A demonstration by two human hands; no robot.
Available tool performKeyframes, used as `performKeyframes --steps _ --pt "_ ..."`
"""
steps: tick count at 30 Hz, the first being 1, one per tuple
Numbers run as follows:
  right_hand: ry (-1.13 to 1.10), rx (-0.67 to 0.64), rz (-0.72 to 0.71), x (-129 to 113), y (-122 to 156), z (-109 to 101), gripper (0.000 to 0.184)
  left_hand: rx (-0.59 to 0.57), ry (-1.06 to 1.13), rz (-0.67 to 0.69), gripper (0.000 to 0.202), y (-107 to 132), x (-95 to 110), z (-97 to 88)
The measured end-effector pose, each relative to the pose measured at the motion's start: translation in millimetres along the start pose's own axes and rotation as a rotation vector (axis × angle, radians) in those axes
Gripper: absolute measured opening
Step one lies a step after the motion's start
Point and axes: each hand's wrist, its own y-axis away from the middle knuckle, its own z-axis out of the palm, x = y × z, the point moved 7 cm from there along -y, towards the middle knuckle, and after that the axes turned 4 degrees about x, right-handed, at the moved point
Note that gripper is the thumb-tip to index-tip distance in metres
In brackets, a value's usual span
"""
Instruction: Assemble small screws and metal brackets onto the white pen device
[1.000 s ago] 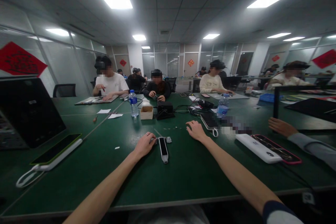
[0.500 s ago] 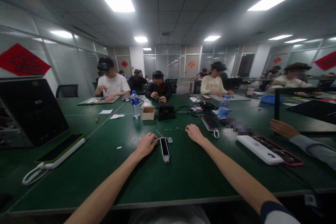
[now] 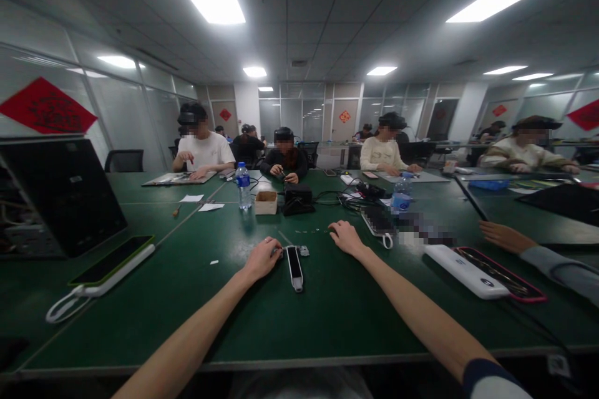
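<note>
A long narrow black-and-silver device (image 3: 294, 265) lies on the green table (image 3: 327, 318) straight ahead of me. My left hand (image 3: 263, 257) rests beside its far left end, fingers curled and touching it or a small part there. A small silver piece (image 3: 304, 250) lies just right of the device's far end. My right hand (image 3: 345, 237) lies palm down on the table further right, fingers bent loosely toward a row of tiny parts (image 3: 311, 230), holding nothing I can see.
A phone on a white power bank (image 3: 112, 265) and a dark tablet (image 3: 60, 196) are at left. A white power bank (image 3: 468, 270) and pink-edged phone (image 3: 500, 272) lie at right, near another person's hand (image 3: 503, 237). A water bottle (image 3: 243, 186), small box (image 3: 266, 202) and cables stand beyond. Several people sit across.
My view has shifted slightly rightward. The dark panel the person at right held upright has tilted down flat. My hands have barely moved.
</note>
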Motion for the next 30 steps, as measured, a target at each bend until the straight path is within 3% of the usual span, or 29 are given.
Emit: performKeyframes --steps 9,14,20,30 --pt "0.067 0.0 -0.129 -27 -1 -8 0.023 -0.001 0.014 -0.02 0.018 1 0 0.3" --pt "-0.229 0.074 -0.137 -62 9 -20 0.02 -0.022 0.034 -0.042 0.019 2 1 -1.5" --pt "-0.494 0.064 -0.126 -100 21 -14 0.015 0.02 0.002 0.003 0.017 2 4 -2.8" --pt "-0.492 0.105 -0.072 -96 20 -8 0.015 0.029 0.012 0.011 0.015 2 2 -1.4"
